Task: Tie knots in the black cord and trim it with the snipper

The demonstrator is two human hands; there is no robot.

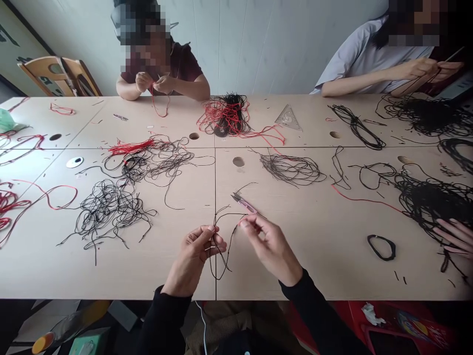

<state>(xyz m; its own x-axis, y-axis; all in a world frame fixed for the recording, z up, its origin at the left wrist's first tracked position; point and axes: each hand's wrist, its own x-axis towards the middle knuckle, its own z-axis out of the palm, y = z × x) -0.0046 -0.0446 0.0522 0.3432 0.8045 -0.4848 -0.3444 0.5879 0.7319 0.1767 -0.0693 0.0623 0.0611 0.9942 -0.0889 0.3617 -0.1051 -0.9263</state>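
Near the front edge of the table, my left hand (201, 246) pinches a thin black cord (229, 246) between thumb and fingers. Loops of the cord hang below the fingers, and its loose ends stick up above them. My right hand (271, 241) is closed at the fingertips on another stretch of this cord, which runs across between both hands. Just beyond my right fingers lies a pair of thread snips (244, 202) with pink handles, its blades pointing away to the left.
Tangled black cords (111, 212) lie to the left, beside a red cord bundle (131, 146). A coil of black cord (291, 169) and a clear set square (288, 118) sit farther back. Black cord heaps (428, 192) and another person's hand (456, 236) are at right. Two people work opposite.
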